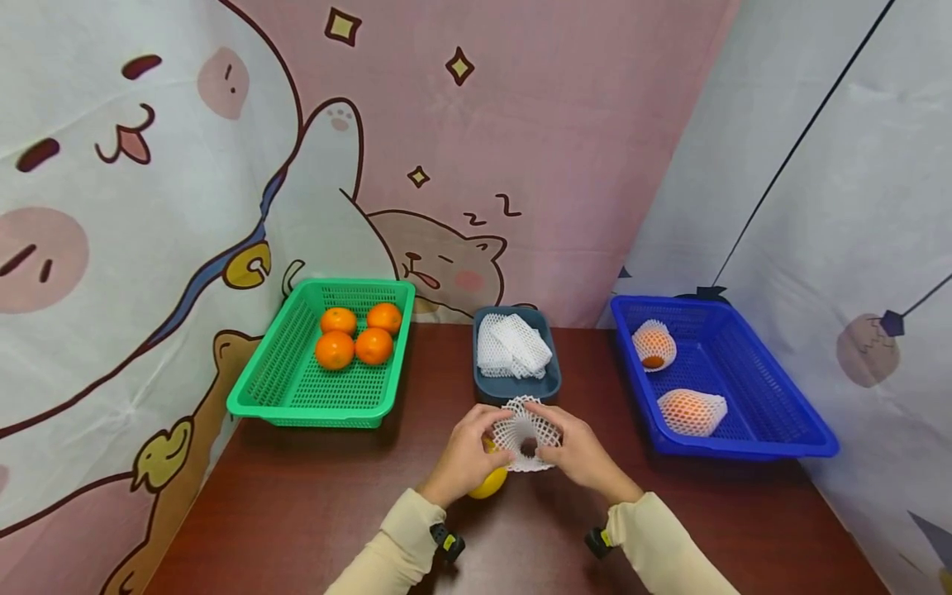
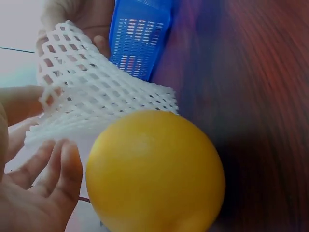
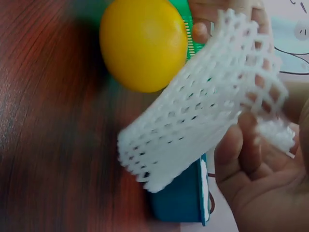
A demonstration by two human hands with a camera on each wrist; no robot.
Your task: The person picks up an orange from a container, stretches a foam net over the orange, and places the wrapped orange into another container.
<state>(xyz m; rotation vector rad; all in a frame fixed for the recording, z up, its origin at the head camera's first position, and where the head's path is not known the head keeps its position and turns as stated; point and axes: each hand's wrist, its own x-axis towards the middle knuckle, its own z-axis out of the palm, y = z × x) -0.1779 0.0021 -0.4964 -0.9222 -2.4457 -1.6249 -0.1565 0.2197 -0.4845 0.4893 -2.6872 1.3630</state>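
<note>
Both hands hold a white foam net sleeve (image 1: 511,431) between them, its mouth spread into a round opening. My left hand (image 1: 468,454) pinches the sleeve's left side between thumb and fingers. On the opposite side, my right hand (image 1: 585,453) grips the net in the same way. A smooth yellow fruit (image 1: 488,486) sits on the table beside the left hand, which partly covers it from above. In the left wrist view the fruit (image 2: 157,174) is large and whole, outside the sleeve (image 2: 91,77). The right wrist view shows the sleeve (image 3: 178,121) tapering to a narrower end.
Just beyond the hands stands a dark blue-grey bin (image 1: 513,391) with folded white foam nets (image 1: 521,343). A green basket (image 1: 312,413) at the left contains several oranges (image 1: 335,350). The blue basket (image 1: 744,446) at the right contains two net-wrapped fruits (image 1: 692,411).
</note>
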